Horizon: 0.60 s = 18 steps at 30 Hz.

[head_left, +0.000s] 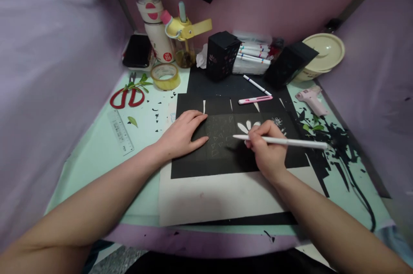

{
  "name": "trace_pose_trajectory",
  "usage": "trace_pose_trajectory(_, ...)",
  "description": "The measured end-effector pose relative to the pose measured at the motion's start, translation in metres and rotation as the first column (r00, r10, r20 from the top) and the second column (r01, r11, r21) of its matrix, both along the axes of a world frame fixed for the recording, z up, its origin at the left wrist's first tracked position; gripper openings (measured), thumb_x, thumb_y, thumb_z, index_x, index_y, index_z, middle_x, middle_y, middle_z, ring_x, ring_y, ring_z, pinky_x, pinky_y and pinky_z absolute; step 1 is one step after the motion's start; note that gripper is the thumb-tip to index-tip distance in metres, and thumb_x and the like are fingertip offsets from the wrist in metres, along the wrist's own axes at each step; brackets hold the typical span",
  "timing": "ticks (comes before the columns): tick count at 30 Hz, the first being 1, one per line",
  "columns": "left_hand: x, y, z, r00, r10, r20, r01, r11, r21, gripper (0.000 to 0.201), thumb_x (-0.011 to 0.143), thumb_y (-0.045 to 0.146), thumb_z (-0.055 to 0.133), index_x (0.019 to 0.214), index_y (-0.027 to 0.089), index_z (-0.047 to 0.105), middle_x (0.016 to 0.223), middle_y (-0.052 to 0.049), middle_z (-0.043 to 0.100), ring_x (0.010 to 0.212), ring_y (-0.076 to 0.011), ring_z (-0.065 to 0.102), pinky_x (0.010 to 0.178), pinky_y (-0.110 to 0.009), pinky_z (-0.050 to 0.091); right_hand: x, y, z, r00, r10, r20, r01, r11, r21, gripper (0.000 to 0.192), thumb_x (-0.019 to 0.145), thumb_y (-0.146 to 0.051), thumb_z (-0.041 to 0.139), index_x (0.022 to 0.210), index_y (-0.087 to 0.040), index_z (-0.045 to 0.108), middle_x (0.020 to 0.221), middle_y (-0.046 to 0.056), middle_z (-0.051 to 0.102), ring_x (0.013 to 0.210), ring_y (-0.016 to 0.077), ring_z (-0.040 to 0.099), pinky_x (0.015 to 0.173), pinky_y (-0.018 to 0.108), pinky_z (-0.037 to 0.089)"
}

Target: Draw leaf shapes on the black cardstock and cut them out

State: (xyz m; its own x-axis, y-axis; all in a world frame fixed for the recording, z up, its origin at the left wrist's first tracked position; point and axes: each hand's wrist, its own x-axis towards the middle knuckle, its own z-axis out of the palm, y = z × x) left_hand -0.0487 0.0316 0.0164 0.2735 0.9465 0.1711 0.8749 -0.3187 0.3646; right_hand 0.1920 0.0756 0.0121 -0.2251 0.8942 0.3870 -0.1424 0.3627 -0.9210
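A sheet of black paper (190, 166) lies on white paper in front of me. It carries faint outlined triangles and other small shapes on its left part, with white petal-shaped areas and a finer flower pattern to the right. My left hand (185, 134) rests flat on the sheet's left side, fingers spread. In my right hand (269, 149) is a slim white pen (290, 142), gripped between thumb and fingers. Its tip points left, close above the outlined shapes; whether it touches the paper I cannot tell. Part of the petals is hidden behind my right hand.
Behind the sheet lie a pink craft knife (254, 100) and a capped marker (257, 85). Red-handled scissors (127, 96), a clear ruler (120, 133) and a tape roll (165, 77) are at left. A glue gun (312, 100) and black scraps (342, 145) sit right. Two black boxes (222, 55) stand behind.
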Motion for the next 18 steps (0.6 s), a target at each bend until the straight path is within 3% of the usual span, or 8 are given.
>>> trace_pose_trajectory(3,0.001,0.001,0.001,1.000,-0.004,-0.014,0.004,1.000,0.004,0.054,0.090,0.039,0.058,0.135,0.011,0.049,0.134,-0.017,0.051,0.127,-0.0307,0.046,0.109,-0.048,0.040,-0.001,0.012,-0.001,0.994,-0.060,-0.091,0.045,0.986,-0.160,0.022,0.081,-0.014,0.056,0.066,-0.023,0.043,0.052,-0.007,0.050,0.045,0.0089,0.044,0.041,0.020,0.031)
trace_pose_trajectory(6,0.001,0.001,0.001,1.000,-0.007,-0.027,0.008,1.000,0.014,0.053,0.090,0.041,0.058,0.133,0.010,0.051,0.134,-0.017,0.052,0.126,-0.0306,0.047,0.108,-0.048,0.041,-0.002,0.017,-0.003,0.991,-0.090,-0.099,0.065,0.971,-0.231,0.023,0.080,-0.016,0.057,0.065,-0.023,0.041,0.050,-0.008,0.050,0.042,0.0072,0.039,0.038,0.018,0.027)
trace_pose_trajectory(12,0.002,0.000,0.000,0.999,-0.001,-0.048,0.002,0.999,0.040,0.050,0.090,0.042,0.057,0.129,0.011,0.055,0.132,-0.017,0.053,0.125,-0.0316,0.048,0.106,-0.050,0.043,-0.003,0.016,-0.003,0.988,-0.146,0.042,0.152,0.965,-0.215,0.019,0.079,-0.021,0.062,0.067,-0.021,0.047,0.054,-0.007,0.054,0.046,0.0076,0.045,0.040,0.017,0.033)
trace_pose_trajectory(18,0.002,0.000,0.000,0.999,0.002,-0.040,0.000,0.999,0.049,0.048,0.090,0.043,0.056,0.127,0.013,0.057,0.132,-0.017,0.054,0.124,-0.0322,0.050,0.105,-0.051,0.044,0.015,0.007,0.023,0.987,-0.061,0.150,0.093,0.972,-0.218,0.006,0.082,-0.026,0.065,0.084,-0.021,0.063,0.069,-0.003,0.063,0.056,0.0091,0.054,0.048,0.019,0.043)
